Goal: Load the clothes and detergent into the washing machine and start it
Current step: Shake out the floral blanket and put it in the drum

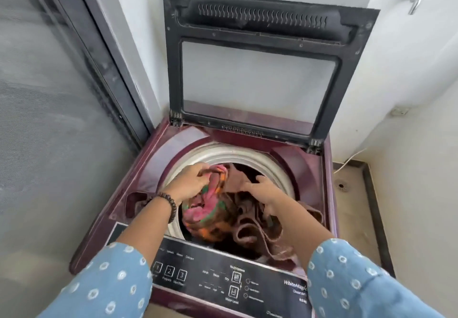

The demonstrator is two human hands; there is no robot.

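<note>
Top-down view from a head-worn camera of a maroon top-load washing machine (124,221) in a corner, w/ its dark-framed lid (260,69) propped fully upright against the white wall.

Progress, as a judgement: loading of clothes is under way, not finished. A pile of clothes already fills the drum (223,154) nearly to its pale rim. A pink, green and orange patterned garment (208,208) lies on the left of the pile; a brown garment (250,228) lies on the right, and part of it trails over the front right edge of the opening toward the control panel (210,278). No detergent is visible anywhere in view, so that step looks undone. Lid is up and nothing is touching the panel buttons, so starting the machine looks undone too.

Left hand (190,181), w/ a dark bead bracelet (168,203) on the wrist, reaches into the drum; its fingers (203,169) are curled and pinch the top of the patterned garment. Right hand (265,191) rests on the brown garment, fingers spread fairly wide and pressing on the cloth rather than gripping, as far as the slightly blurred view shows. Both arms wear blue sleeves w/ white ring dots.

A glass door stands at left; a floor drain is at right.
</note>
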